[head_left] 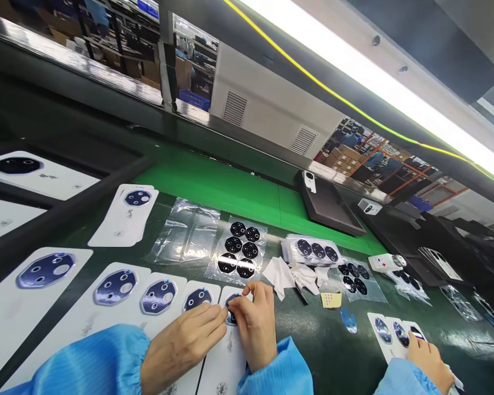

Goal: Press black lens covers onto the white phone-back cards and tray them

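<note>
My left hand (pixel 185 343) and my right hand (pixel 256 323) meet over the rightmost white panel (pixel 224 365) of a row at the front. Both sets of fingertips are pinched together at its dark camera-shaped piece (pixel 232 317); what they hold is too small to make out. Left of my hands lie more white panels, each with a dark blue octagonal piece (pixel 158 297) and a small blue tab. Just beyond is a clear sheet of black round pieces (pixel 242 248).
Clear plastic bags (pixel 186 230), a stack of bagged black pieces (pixel 310 250), white cloths (pixel 280 277), a yellow note (pixel 331 299) and a white bottle (pixel 385 262) lie on the green table. At right, another person's hand (pixel 430 362) touches white panels. Black trays (pixel 331 206) stand behind.
</note>
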### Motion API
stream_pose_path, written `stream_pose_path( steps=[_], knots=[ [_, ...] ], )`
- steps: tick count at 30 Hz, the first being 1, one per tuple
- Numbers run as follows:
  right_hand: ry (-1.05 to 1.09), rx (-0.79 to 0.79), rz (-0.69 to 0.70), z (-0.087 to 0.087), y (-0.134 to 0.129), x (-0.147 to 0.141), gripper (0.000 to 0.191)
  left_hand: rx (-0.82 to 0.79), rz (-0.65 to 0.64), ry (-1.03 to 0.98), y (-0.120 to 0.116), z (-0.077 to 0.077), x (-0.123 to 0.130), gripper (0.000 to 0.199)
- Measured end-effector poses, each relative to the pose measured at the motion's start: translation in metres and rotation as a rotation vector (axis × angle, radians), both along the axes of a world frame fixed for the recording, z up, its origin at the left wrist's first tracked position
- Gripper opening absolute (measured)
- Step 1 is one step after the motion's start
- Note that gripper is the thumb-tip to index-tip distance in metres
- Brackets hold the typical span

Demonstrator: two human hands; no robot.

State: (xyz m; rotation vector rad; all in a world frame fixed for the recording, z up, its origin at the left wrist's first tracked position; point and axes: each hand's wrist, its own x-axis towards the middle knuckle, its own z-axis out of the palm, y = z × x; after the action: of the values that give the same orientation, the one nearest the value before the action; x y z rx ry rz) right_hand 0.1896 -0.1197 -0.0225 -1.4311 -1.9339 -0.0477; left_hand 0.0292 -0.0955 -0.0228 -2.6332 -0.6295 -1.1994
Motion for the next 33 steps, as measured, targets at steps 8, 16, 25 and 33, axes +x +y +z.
stream_pose_path(
  steps=[8, 16, 25, 33],
  knots=[
    [0.148, -0.143, -0.063, 0.0077, 0.0077, 0.0068, 0.023, -0.018, -0.027, 0.036, 0.0000, -0.0002, -0.0012, 0.043],
    [-0.109, 0.008, -0.016, 0.0041, 0.0034, 0.0031, 0.024, -0.031, -0.014, 0.053, 0.0008, 0.0022, -0.0010, 0.043],
    [-0.161, 0.080, -0.027, 0.0074, 0.0038, 0.0030, 0.019, -0.052, -0.032, 0.072, -0.0004, 0.0025, -0.0002, 0.044],
    [-0.202, 0.143, -0.050, 0.0091, 0.0034, 0.0009, 0.024, -0.036, -0.036, 0.063, 0.0004, -0.0008, -0.0004, 0.043]
  ],
)
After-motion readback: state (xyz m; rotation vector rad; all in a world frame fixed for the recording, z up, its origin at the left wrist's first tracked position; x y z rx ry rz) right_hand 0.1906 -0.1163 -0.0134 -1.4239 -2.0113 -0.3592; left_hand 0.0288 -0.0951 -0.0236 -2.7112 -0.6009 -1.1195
